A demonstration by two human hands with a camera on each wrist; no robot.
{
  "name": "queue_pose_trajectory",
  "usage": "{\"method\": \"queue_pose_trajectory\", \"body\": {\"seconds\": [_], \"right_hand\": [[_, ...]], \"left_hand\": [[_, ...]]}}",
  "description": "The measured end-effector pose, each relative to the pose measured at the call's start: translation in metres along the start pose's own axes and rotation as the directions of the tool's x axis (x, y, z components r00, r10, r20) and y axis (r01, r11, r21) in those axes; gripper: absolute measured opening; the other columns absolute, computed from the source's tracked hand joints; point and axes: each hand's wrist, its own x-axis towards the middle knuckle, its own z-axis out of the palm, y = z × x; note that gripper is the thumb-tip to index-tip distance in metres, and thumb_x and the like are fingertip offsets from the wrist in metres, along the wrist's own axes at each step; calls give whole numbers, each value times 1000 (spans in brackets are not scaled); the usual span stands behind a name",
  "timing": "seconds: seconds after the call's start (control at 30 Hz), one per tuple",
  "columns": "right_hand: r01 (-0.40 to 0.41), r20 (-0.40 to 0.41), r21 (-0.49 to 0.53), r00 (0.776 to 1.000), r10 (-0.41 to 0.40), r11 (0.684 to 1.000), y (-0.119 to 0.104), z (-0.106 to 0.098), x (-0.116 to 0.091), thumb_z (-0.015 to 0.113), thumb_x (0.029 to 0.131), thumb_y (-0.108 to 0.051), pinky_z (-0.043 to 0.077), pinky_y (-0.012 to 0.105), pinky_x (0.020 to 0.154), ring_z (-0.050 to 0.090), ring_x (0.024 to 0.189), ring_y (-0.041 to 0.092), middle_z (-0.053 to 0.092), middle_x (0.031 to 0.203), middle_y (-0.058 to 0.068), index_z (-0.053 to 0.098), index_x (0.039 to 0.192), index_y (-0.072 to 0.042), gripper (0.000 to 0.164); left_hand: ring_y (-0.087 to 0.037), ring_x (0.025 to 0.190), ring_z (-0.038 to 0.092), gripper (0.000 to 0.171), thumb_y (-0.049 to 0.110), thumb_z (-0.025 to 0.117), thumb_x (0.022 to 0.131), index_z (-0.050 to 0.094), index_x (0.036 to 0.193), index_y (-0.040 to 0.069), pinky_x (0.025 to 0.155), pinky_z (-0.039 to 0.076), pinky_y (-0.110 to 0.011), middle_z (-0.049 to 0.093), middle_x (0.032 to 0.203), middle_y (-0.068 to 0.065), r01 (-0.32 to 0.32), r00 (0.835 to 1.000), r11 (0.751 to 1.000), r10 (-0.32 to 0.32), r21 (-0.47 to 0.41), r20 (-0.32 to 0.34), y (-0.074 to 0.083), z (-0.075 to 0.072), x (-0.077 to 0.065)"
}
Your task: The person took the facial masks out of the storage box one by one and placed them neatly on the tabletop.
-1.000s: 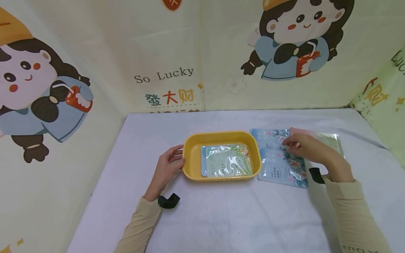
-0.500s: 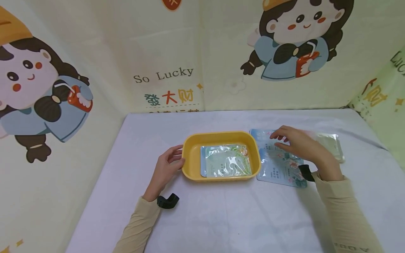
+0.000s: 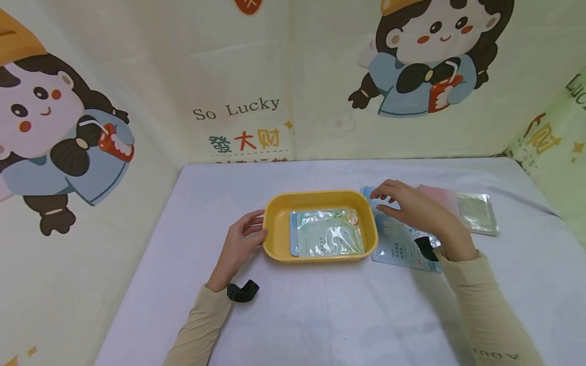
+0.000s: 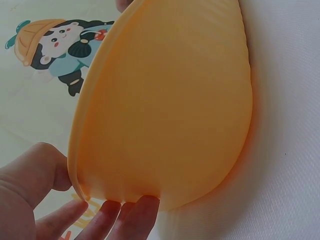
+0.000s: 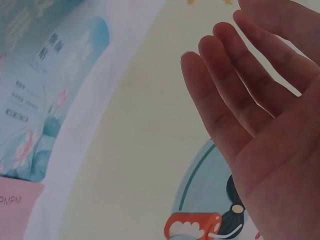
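Note:
My left hand (image 3: 241,241) rests against the left end of a yellow plastic tray (image 3: 276,229); in the left wrist view its fingers (image 4: 142,217) touch the tray's outer wall near the rim. Inside the tray lies a shiny pale green sachet (image 3: 325,236) with a floral print, over a blue one (image 3: 294,234) whose left edge shows. My right hand (image 3: 407,203) hovers just right of the tray, over flat blue floral sachets (image 3: 393,246), partly covering them. Its fingers are loosely bent, slightly spread, and hold nothing. The right wrist view shows the bare palm.
Right of the blue sachets lie a pink sachet (image 3: 441,198) and a silvery green one (image 3: 478,213), side by side and partly overlapping. All rest on a white cloth-covered table (image 3: 348,315). A printed cream curtain (image 3: 320,76) hangs behind and along the sides.
My right hand has moved left, from above the pink sachet to above the blue sachets beside the tray. The pink sachet shows more now. Left hand and tray stay put.

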Motion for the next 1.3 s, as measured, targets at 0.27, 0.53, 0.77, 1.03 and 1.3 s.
{"method": "queue_pose_trajectory", "body": {"seconds": [0.27, 0.53, 0.77, 1.03, 1.3], "right_hand": [[52, -3, 23, 999, -52, 998, -10, 7, 9, 70, 92, -11, 56, 47, 92, 58, 108, 30, 61, 121, 12, 65, 120, -4, 30], [64, 29, 56, 997, -66, 996, -21, 20, 18, 71, 91, -14, 54, 47, 97, 58, 113, 30, 60, 125, 12, 64, 123, -4, 34], [145, 20, 38, 989, -146, 989, -25, 33, 25, 71, 92, -16, 55, 45, 95, 58, 110, 28, 61, 121, 12, 64, 124, -2, 36], [189, 46, 42, 981, -191, 981, -31, 52, 30, 72, 91, -18, 53, 45, 98, 56, 112, 25, 60, 122, 11, 63, 125, -2, 39], [216, 55, -3, 975, -215, 976, -31, 63, 33, 75, 88, -26, 53, 41, 97, 55, 109, 23, 60, 121, 11, 62, 127, -3, 47]], "left_hand": [[-27, 119, 60, 47, 13, 67, 92, 56, 138, 18, 82, 60, -29, 60, 131, -10, -2, 1000, 1000, 2, 5, 2, 0, 0, 0], [-27, 119, 60, 47, 13, 67, 92, 56, 137, 18, 82, 60, -30, 60, 130, -9, -4, 1000, 1000, 4, 12, -4, -1, 0, 1], [-26, 119, 60, 47, 14, 67, 92, 56, 138, 18, 84, 60, -30, 60, 131, -10, -8, 1000, 1000, 8, 20, -6, -2, 0, 0], [-26, 118, 61, 46, 14, 68, 92, 57, 137, 18, 83, 60, -30, 61, 130, -9, -6, 1000, 1000, 6, 21, -9, -3, 0, 0], [-25, 118, 61, 46, 14, 67, 92, 57, 137, 18, 85, 60, -31, 61, 130, -9, 0, 1000, 1000, 0, 29, -17, -3, 2, 0]]}}
